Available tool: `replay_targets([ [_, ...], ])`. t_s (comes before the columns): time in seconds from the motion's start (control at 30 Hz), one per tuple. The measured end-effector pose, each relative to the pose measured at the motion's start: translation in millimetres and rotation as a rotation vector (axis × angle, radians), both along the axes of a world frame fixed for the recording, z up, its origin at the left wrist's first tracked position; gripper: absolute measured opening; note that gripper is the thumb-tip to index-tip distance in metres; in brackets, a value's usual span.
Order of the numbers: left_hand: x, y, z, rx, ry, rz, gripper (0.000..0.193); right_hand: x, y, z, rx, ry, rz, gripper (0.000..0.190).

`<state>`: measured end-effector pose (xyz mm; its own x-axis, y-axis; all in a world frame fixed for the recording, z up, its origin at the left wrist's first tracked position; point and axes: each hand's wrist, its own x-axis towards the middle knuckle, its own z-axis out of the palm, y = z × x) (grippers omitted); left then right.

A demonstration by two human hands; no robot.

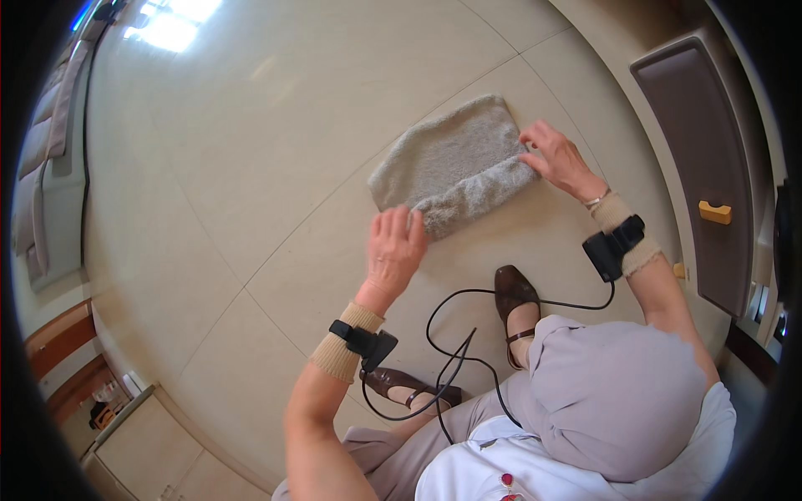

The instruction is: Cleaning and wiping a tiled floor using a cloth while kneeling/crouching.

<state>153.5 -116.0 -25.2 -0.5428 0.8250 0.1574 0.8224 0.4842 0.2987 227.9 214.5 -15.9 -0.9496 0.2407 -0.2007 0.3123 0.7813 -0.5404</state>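
Observation:
A grey terry towel point(463, 147) lies on the tiled floor before me. Its near long edge is folded over into a thick, rumpled band point(479, 194). My left hand point(396, 250) is at the towel's near left corner, fingers stretched over the edge; whether they pinch the cloth is hidden. At the right end, my right hand point(554, 156) has its thumb and fingers spread apart, with the tips against the short edge beside the fold. Each forearm wears a knit cuff with a black strapped device, the left device point(369, 347) and the right device point(611, 247).
A black cable point(463, 360) loops between the wrist devices, across my brown shoes point(517, 291). To the right stands a cabinet-like piece with a dark panel point(702, 156) and yellow handle point(715, 212). A cushioned sofa point(37, 163) and a low cabinet point(147, 432) line the left.

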Motion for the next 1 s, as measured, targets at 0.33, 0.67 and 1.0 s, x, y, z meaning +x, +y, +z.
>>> replay_targets([
  [0.33, -12.1, -5.9, -18.3, -0.004, -0.170, -0.084, 0.038, 10.4, 7.3, -21.4, 0.208, 0.251, 0.434, 0.026],
  [0.67, -77.6, 18.1, 7.6, 0.268, -0.081, 0.387, 0.035, -67.5, 43.3, -12.1, -0.042, 0.308, -0.066, 0.034],
  [1.0, -67.0, 19.0, -6.6, -0.020, 0.030, -0.026, 0.058, -49.1, 7.3, -9.6, 0.376, 0.381, 0.563, 0.045],
])
